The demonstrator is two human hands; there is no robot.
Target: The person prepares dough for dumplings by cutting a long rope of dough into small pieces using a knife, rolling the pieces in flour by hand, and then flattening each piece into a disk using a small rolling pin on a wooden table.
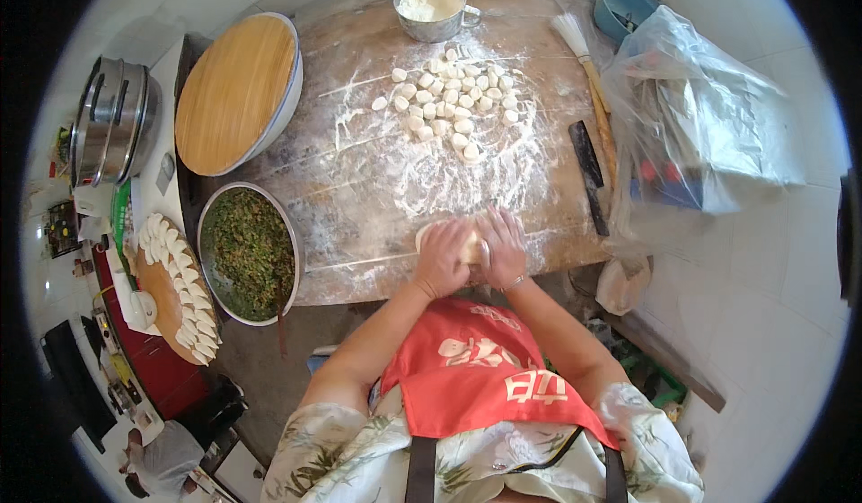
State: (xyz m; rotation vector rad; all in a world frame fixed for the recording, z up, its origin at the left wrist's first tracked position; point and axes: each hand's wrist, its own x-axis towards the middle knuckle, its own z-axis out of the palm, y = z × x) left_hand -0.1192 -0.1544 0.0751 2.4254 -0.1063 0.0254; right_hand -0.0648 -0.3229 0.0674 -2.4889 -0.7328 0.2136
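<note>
Both my hands are on a lump of pale dough [472, 249] at the near edge of the floured wooden board [359, 202]. My left hand [443, 256] lies over the dough's left part, its fingers curled round it and slightly blurred. My right hand [505, 250] presses on the right side, fingers pointing away from me. The hands hide most of the lump. Farther out on the board, a cluster of small cut dough pieces [462, 126] lies in a spread of white flour.
A metal bowl of chopped green filling [296, 274] stands left, below a large bowl with a wooden lid [235, 95]. Shaped dumplings sit on a round board [160, 298]. A flour bowl [449, 29] is at the back; a knife [586, 157], brush [575, 41] and plastic-covered box [709, 117] lie right.
</note>
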